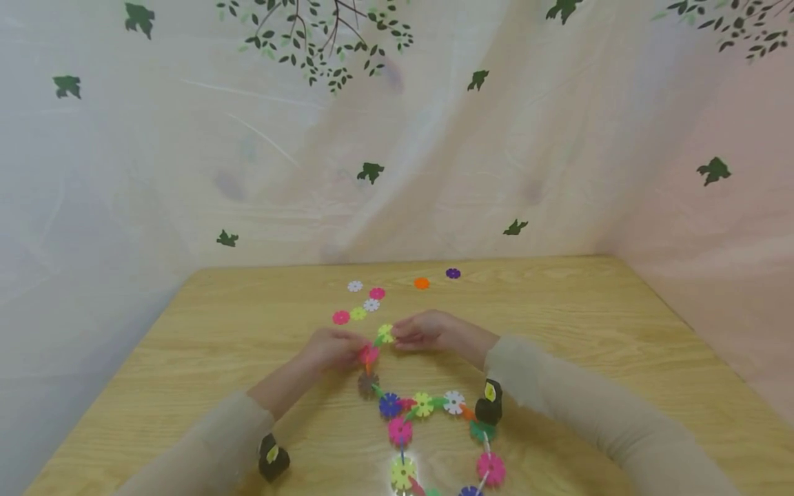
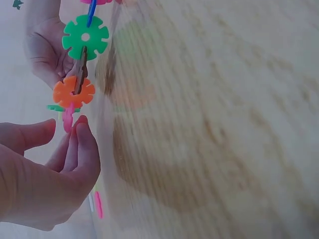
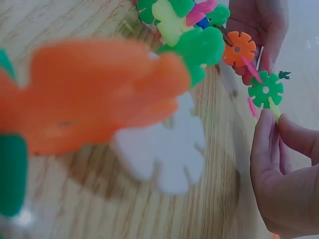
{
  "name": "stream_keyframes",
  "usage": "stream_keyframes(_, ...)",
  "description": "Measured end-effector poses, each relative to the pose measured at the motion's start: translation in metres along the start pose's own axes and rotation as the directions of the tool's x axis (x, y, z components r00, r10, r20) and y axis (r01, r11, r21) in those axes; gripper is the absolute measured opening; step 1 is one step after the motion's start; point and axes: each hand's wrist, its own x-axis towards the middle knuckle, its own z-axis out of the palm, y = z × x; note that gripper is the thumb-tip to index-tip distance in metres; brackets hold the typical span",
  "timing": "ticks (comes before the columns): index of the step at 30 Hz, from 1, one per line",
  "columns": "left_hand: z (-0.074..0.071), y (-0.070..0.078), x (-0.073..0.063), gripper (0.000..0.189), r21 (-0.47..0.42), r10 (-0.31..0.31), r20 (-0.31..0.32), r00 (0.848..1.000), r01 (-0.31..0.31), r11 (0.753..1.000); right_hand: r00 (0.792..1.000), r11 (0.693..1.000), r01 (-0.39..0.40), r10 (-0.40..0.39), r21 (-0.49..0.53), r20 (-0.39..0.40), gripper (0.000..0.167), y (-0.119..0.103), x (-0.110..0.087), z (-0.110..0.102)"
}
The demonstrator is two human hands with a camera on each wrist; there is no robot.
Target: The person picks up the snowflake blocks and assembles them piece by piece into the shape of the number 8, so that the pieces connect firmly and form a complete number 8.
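Note:
Flower-shaped notched plastic discs are slotted together into a colourful chain. My left hand (image 1: 335, 348) is at the chain's upper left in the head view, fingers around a pink disc (image 1: 369, 354). Edge-on, this pink disc (image 2: 68, 118) sits beside the fingertips in the left wrist view, between an orange disc (image 2: 75, 92) and a green one. To its right my right hand (image 1: 428, 331) pinches a yellow disc (image 1: 386, 333). In the right wrist view the yellow disc (image 3: 274, 109) is slotted into a green disc (image 3: 265, 89). The fingers partly hide it.
Below the hands, the chain's loop lies on the wooden table (image 1: 558, 296), with a blue disc (image 1: 390, 405) and a white disc (image 1: 454, 401). Several loose discs lie farther back, including an orange disc (image 1: 422, 283) and a purple disc (image 1: 453, 273). A leaf-patterned cloth (image 1: 422, 207) hangs behind.

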Motion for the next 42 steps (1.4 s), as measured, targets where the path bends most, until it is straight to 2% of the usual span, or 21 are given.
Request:
stream_keyframes(4,0.000,0.006,0.004,0.028,0.148,0.009,-0.044,0.999,-0.002,0.989,1.000,1.000,-0.002,0.002,-0.005,0.009,0.045,0.002,0.002,0.002)
stream_keyframes(7,0.000,0.010,0.006,0.029,0.192,0.026,-0.054,0.998,-0.015,0.981,1.000,1.000,-0.002,0.002,-0.010,0.023,0.045,0.002,0.002,0.004)
stream_keyframes(11,0.001,0.013,0.008,0.030,0.181,0.040,-0.049,0.998,-0.030,0.983,0.999,1.000,-0.001,0.002,-0.025,0.038,0.044,0.002,0.002,0.007)
stream_keyframes(17,0.002,0.013,0.012,0.031,0.150,0.024,-0.018,1.000,-0.021,0.988,0.999,0.999,-0.007,0.009,-0.051,0.047,0.044,0.003,0.003,0.012)
stream_keyframes(20,0.003,0.012,0.012,0.028,0.194,0.030,-0.013,0.999,-0.026,0.981,0.999,0.999,-0.010,0.013,-0.053,0.046,0.043,0.004,0.003,0.014)
stream_keyframes(24,0.003,0.011,0.012,0.024,0.205,0.036,-0.013,0.999,-0.032,0.978,0.999,0.998,-0.010,0.012,-0.061,0.045,0.042,0.005,0.002,0.016)
stream_keyframes(30,0.004,0.009,0.012,0.023,0.176,0.042,-0.026,0.999,-0.037,0.984,1.000,0.990,0.015,-0.011,-0.142,0.027,0.038,0.001,0.003,0.015)
stream_keyframes(33,0.004,0.009,0.012,0.022,0.144,0.033,-0.028,0.999,-0.029,0.989,0.998,0.966,0.056,-0.057,-0.251,0.006,0.036,-0.007,0.003,0.009)
stream_keyframes(37,0.005,0.010,0.010,0.021,0.104,0.021,-0.020,1.000,-0.018,0.994,0.985,0.901,0.133,-0.167,-0.412,-0.048,0.035,-0.026,0.007,-0.005)
stream_keyframes(40,0.004,0.011,0.009,0.020,0.097,0.011,-0.014,1.000,-0.010,0.995,0.957,0.849,0.175,-0.266,-0.499,-0.118,0.034,-0.041,0.012,-0.016)
stream_keyframes(42,0.004,0.011,0.008,0.020,0.100,0.005,-0.014,1.000,-0.004,0.995,0.929,0.797,0.200,-0.339,-0.570,-0.148,0.033,-0.049,0.014,-0.023)
